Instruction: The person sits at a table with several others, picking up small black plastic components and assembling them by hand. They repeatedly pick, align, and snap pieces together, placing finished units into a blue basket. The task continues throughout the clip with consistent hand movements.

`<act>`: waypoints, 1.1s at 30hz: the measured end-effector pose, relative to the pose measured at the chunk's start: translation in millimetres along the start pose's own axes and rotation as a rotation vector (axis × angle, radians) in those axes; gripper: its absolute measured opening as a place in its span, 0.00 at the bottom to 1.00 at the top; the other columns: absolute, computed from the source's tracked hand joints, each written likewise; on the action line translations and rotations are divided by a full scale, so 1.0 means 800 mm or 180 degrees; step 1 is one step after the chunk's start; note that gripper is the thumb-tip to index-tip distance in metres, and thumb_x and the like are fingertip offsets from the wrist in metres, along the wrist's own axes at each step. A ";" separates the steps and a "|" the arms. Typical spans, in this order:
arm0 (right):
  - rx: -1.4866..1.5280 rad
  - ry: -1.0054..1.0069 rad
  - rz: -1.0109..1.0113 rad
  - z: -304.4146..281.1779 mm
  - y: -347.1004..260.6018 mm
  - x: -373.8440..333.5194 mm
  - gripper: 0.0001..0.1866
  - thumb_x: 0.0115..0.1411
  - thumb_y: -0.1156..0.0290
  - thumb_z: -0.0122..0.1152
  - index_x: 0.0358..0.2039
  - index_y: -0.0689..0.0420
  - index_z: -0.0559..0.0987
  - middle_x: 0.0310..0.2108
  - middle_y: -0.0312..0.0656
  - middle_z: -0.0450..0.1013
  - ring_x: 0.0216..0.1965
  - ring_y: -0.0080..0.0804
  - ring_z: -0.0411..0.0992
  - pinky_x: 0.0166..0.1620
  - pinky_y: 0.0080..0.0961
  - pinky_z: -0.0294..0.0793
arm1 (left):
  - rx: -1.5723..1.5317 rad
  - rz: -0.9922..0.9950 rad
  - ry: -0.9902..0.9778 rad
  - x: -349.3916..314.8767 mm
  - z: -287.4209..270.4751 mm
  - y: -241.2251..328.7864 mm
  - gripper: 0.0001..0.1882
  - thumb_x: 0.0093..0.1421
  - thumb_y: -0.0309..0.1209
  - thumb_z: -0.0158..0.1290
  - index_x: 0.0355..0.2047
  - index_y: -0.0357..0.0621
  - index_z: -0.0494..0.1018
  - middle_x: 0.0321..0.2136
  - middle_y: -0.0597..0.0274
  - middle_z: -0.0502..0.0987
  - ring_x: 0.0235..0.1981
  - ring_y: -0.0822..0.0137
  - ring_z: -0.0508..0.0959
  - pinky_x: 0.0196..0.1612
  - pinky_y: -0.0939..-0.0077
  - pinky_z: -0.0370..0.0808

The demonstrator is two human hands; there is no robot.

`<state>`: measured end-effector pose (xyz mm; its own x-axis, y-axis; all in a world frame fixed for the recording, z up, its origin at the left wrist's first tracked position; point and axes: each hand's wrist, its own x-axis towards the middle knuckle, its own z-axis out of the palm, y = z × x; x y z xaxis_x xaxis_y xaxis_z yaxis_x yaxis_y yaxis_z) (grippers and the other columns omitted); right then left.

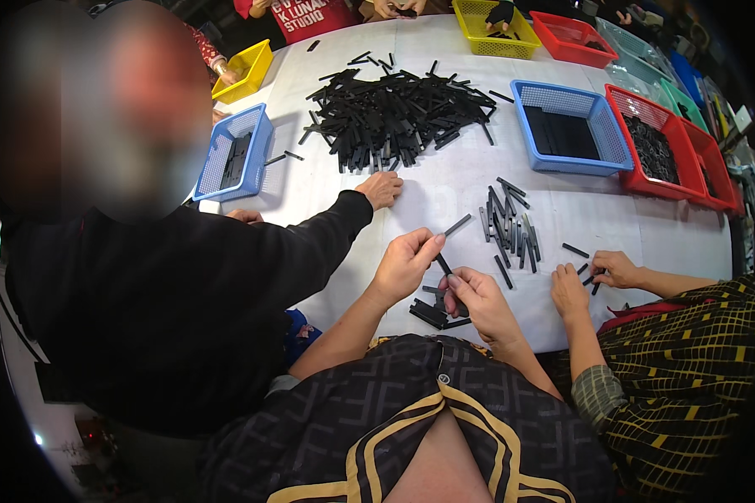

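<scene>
My left hand (408, 267) pinches a slim black strip (458, 225) between thumb and fingers, and its free end points up and to the right. Close by on the right, my right hand (481, 303) is closed on a second short black strip (443, 264), which slants up toward the left thumb. Whether the two strips touch is hidden by the fingers. Below my hands, at the table's near edge, lies a small group of black pieces (429, 313), partly covered by my right hand. A loose cluster of black strips (509, 225) is spread to the right of my hands.
A large heap of black strips (394, 113) covers the middle of the white table (478, 172). Blue baskets (575, 163) (245, 186), red baskets (671, 191) and yellow baskets (497, 44) stand around it. A co-worker's hand (381, 189) reaches in from the left; another's hands (617, 270) work at right.
</scene>
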<state>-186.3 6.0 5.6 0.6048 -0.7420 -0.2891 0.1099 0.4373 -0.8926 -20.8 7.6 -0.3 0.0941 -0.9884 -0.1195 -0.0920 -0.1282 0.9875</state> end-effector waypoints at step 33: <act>0.0288 0.0183 0.0006 -0.004 0.015 0.014 0.14 0.62 0.66 0.44 0.22 0.60 0.68 0.15 0.35 0.62 0.18 0.20 0.62 0.25 0.16 0.61 | -0.0760 -0.0351 0.0641 0.017 -0.051 0.024 0.17 0.61 0.38 0.46 0.16 0.47 0.62 0.12 0.76 0.59 0.13 0.84 0.56 0.15 0.88 0.52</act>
<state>-180.9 1.2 -9.2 0.5592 -0.7679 -0.3124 0.1810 0.4809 -0.8579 18.9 -4.9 21.0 0.2869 -0.9305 -0.2277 0.1624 -0.1870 0.9688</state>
